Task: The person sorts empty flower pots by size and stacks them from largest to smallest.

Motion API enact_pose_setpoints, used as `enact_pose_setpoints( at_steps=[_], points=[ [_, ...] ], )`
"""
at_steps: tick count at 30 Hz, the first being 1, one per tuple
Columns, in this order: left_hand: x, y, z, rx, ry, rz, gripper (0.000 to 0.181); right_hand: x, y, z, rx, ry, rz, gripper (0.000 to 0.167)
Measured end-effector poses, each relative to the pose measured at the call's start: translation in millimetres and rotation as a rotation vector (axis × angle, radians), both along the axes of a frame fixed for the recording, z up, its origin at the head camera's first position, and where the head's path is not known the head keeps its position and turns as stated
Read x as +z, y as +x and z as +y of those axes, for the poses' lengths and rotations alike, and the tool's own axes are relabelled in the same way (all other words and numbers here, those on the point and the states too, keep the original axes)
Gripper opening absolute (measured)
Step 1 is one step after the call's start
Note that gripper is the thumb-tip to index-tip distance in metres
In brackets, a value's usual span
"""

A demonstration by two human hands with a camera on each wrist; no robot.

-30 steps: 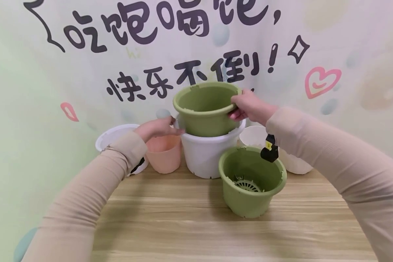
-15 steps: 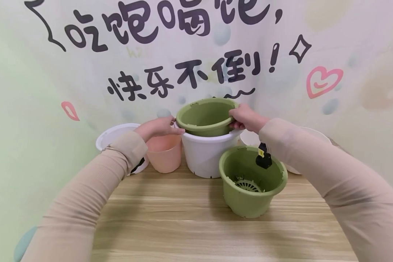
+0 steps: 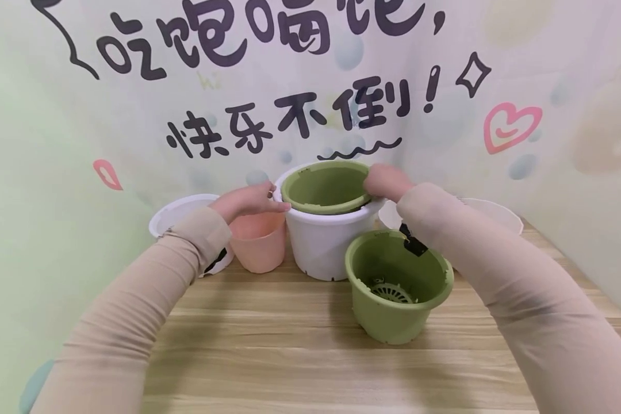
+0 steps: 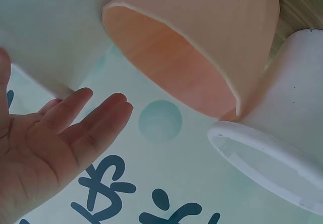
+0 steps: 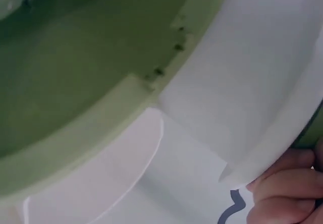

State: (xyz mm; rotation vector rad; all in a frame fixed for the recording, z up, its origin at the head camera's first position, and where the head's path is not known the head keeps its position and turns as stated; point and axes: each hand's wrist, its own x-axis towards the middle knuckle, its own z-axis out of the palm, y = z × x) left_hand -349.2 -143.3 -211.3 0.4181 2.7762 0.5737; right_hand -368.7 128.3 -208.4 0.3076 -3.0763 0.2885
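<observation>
In the head view, a green flowerpot (image 3: 323,183) sits inside a larger white flowerpot (image 3: 318,244), slightly tilted, its rim near the white one's. My right hand (image 3: 388,181) grips the green pot's right rim. Curled right fingers (image 5: 285,188) show beside the white rim in the right wrist view. At the white pot's left rim, my left hand (image 3: 243,203) rests with its thumb across the front. Its fingers (image 4: 101,128) look extended and relaxed in the left wrist view. A second green flowerpot (image 3: 390,322) stands upright in front, with a slotted bottom.
A pink flowerpot (image 3: 261,247) stands left of the white one, and another white pot (image 3: 173,215) lies beyond it, partly behind my left arm. Pale pots (image 3: 494,215) are partly hidden behind my right arm. The wooden table (image 3: 259,356) meets a printed backdrop (image 3: 150,115) close behind.
My right hand has lowered the green flowerpot into the white flowerpot, from well above its rim to about rim level. My left hand has stayed at the white rim.
</observation>
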Motion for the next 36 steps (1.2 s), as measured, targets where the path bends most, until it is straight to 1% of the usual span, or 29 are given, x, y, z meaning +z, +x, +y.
enact_pose_setpoints(
  at_steps=[3, 5, 10, 14, 18, 21, 26, 28, 31, 32, 34, 36],
  points=[
    [2.6, 1.0, 1.5, 0.004, -0.010, -0.019, 0.070, -3.4, -0.4, -3.8, -0.015, 0.107, 0.014, 0.015],
    [4.8, 1.3, 2.8, 0.006, -0.021, -0.038, 0.071, -5.6, -0.9, -5.5, -0.027, 0.147, 0.025, 0.015],
    [11.2, 1.8, 4.4, 0.010, -0.062, -0.074, 0.073, -5.6, 0.1, -8.1, -0.023, 0.192, 0.026, 0.018],
    [12.5, 0.2, 4.6, 0.008, -0.087, -0.084, 0.073, -5.1, 4.0, -9.8, -0.021, 0.225, 0.035, 0.019],
    [11.7, -1.5, 5.1, 0.003, -0.098, -0.081, 0.073, -8.4, 7.3, -10.5, 0.029, 0.277, 0.093, 0.021],
    [11.1, -2.2, 6.3, -0.005, -0.102, -0.080, 0.073, -10.4, 8.1, -9.4, 0.050, 0.291, 0.105, 0.020],
    [11.4, -2.2, 5.7, -0.002, -0.103, -0.088, 0.072, -9.0, 5.6, -8.5, 0.005, 0.224, 0.030, 0.021],
    [11.6, -2.0, 5.3, -0.003, -0.104, -0.087, 0.072, -7.2, 3.5, -6.8, 0.006, 0.201, -0.001, 0.023],
    [11.1, -1.8, 5.0, -0.002, -0.103, -0.083, 0.072, -3.2, -1.1, -1.3, 0.046, 0.160, -0.035, 0.024],
    [11.0, -1.7, 5.0, -0.003, -0.103, -0.081, 0.071, -1.0, -2.4, 1.2, 0.067, 0.137, -0.060, 0.025],
    [10.9, -1.1, 5.4, -0.003, -0.102, -0.078, 0.071, 4.7, -4.2, 6.8, 0.109, 0.093, -0.136, 0.029],
    [11.0, -0.2, 6.0, -0.001, -0.101, -0.077, 0.072, 11.3, -5.2, 12.3, 0.153, 0.061, -0.238, 0.034]
  ],
)
